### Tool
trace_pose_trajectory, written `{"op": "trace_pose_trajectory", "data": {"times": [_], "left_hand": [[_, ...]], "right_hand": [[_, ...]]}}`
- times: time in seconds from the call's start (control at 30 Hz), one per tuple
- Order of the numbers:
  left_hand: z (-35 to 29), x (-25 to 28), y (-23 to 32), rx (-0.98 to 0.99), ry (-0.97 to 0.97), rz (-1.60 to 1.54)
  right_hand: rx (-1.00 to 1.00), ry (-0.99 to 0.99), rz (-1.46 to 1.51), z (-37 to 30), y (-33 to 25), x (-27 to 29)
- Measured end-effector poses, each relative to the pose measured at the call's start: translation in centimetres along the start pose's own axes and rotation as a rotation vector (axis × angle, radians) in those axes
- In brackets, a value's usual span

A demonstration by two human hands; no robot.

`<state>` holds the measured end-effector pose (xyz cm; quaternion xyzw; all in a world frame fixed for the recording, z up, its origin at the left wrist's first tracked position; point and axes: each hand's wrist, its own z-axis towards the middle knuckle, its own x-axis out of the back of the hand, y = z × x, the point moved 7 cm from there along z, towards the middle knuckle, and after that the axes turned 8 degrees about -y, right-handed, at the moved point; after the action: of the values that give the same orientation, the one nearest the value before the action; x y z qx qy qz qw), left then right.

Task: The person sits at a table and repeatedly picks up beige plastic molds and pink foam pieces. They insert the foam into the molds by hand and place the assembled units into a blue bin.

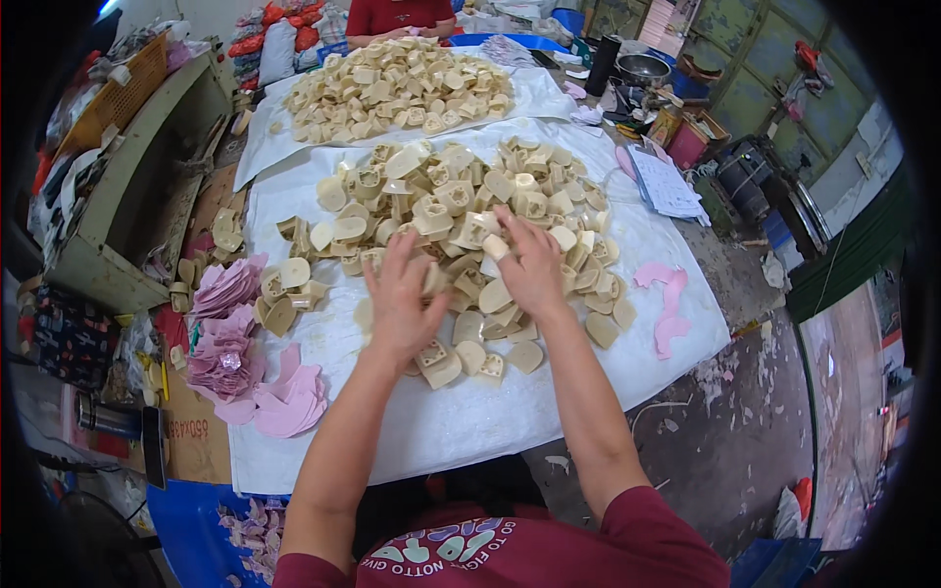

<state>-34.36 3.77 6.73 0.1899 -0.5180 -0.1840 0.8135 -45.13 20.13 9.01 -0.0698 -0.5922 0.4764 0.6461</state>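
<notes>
A big pile of cream plastic shoe heels (456, 196), some with ribbed hollows showing, covers the middle of a white sheet (382, 446). Over its near left part is my left hand (404, 304), fingers spread and slightly blurred, with heels under and around it. My right hand (532, 265) reaches into the pile a little farther right, fingers apart. Its fingertips are beside a ribbed heel (477, 229), and a pale cover or small piece shows at the thumb tip. Several loose heels (441, 363) lie between my wrists.
Stacked pink cut pieces (223, 353) lie left of the pile; a curved pink strip (672, 309) lies right. A second heel heap (397, 88) is farther back, before a person in a red shirt (400, 15). Papers (668, 181) rest at the right edge. A blue bin (191, 529) stands lower left.
</notes>
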Motion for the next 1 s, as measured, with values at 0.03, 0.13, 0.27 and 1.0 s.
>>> {"op": "trace_pose_trajectory", "data": {"times": [0.03,0.13,0.27,1.0], "left_hand": [[-0.2,1.1,0.5,0.010,0.054,0.041],[-1.2,2.7,-2.7,0.116,0.138,0.010],[-1.7,3.7,-3.8,0.194,0.166,-0.166],[3.4,-1.3,2.0,-0.194,-0.397,0.200]], "right_hand": [[-0.013,0.017,-0.036,-0.3,-0.4,-0.1],[0.011,-0.153,-0.284,-1.7,-4.8,-2.4],[0.198,-0.051,-0.102,-1.7,-6.9,-6.8],[-0.054,0.175,0.556,-3.6,5.2,1.9]]}}
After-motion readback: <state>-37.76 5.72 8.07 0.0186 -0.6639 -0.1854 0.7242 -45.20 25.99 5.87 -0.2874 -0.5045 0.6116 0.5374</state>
